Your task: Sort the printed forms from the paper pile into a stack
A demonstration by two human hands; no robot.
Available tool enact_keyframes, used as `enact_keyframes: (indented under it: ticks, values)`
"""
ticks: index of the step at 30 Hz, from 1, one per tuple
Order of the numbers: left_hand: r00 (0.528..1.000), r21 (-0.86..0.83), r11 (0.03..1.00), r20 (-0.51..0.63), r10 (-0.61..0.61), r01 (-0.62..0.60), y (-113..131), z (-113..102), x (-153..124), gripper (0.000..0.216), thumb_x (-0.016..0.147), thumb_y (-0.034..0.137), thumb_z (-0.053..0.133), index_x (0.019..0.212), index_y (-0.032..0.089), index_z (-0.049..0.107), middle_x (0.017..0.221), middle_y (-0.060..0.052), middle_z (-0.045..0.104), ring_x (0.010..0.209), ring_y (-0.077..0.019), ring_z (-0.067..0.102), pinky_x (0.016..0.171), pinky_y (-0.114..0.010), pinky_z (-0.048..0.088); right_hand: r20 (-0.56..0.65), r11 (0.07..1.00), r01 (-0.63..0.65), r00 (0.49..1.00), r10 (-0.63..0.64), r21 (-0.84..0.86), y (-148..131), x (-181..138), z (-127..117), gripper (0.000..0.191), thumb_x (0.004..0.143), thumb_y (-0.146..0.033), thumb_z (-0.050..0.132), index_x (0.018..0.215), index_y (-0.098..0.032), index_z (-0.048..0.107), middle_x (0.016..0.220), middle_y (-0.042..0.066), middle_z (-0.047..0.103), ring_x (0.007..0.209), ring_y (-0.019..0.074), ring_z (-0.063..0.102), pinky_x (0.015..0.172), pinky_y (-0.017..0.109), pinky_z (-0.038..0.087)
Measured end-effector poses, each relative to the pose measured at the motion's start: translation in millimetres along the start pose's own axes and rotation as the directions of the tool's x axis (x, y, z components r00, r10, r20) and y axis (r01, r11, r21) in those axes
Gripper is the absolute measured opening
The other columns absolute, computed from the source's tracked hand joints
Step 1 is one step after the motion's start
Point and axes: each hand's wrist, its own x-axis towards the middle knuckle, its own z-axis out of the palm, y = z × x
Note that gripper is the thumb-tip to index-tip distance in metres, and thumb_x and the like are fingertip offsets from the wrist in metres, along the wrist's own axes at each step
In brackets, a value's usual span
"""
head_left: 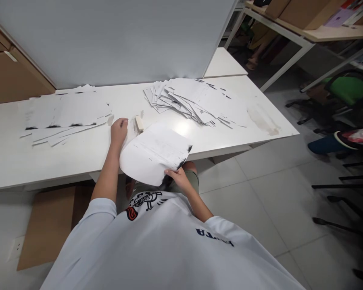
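Note:
My right hand [181, 179] pinches the near right edge of a white sheet of paper [153, 155], thumb on top. The sheet bows and reaches over the desk's front edge, with black smudges along its right end. Beside the sheet's left edge, my left hand [119, 131] rests at the desk with its fingers curled closed; a small dark spot shows at the fingers, but what they hold, if anything, I cannot make out. A small cream-coloured block [139, 124] lies on the desk just right of that hand, behind the sheet.
Loose papers lie on the white desk [87, 161]: a left stack [66, 108] with black-marked edges and a fanned right pile [193, 100]. A grey panel [133, 40] stands behind. Cardboard boxes [12, 72] stand at left. Chairs and another table [326, 34] are at right.

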Motion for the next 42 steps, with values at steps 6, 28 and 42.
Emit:
enact_keyframes:
  ticks: [6, 28, 42]
  values:
    - [0.994, -0.146, 0.983, -0.004, -0.114, 0.112, -5, 2, 3, 0.021, 0.088, 0.031, 0.05, 0.089, 0.021, 0.069, 0.09, -0.003, 0.074, 0.094, -0.0179, 0.068, 0.088, -0.029, 0.049, -0.218, 1.0, -0.017, 0.976, 0.014, -0.013, 5, 13, -2, 0.026, 0.061, -0.041, 0.077, 0.07, -0.018, 0.068, 0.07, 0.001, 0.069, 0.072, 0.0195, 0.062, 0.064, 0.029, 0.051]
    - [0.995, -0.074, 0.992, -0.005, -0.105, 0.104, -6, 2, 3, 0.02, 0.084, 0.03, 0.051, 0.088, 0.022, 0.069, 0.09, -0.003, 0.074, 0.091, -0.0189, 0.068, 0.088, -0.032, 0.048, -0.216, 0.988, -0.019, 0.975, 0.052, 0.155, 1, 15, 23, 0.039, 0.059, -0.049, 0.079, 0.078, -0.017, 0.069, 0.082, 0.005, 0.073, 0.082, 0.0213, 0.066, 0.068, 0.03, 0.053]
    - [0.994, -0.058, 0.992, 0.008, -0.108, 0.108, 0, -1, 0, 0.019, 0.084, 0.028, 0.05, 0.088, 0.023, 0.069, 0.091, -0.003, 0.074, 0.092, -0.0196, 0.067, 0.087, -0.032, 0.048, -0.3, 0.989, -0.053, 0.95, 0.093, 0.138, 3, 9, 35, 0.033, 0.061, -0.043, 0.074, 0.078, -0.017, 0.065, 0.076, 0.003, 0.069, 0.069, 0.0163, 0.061, 0.057, 0.024, 0.05]
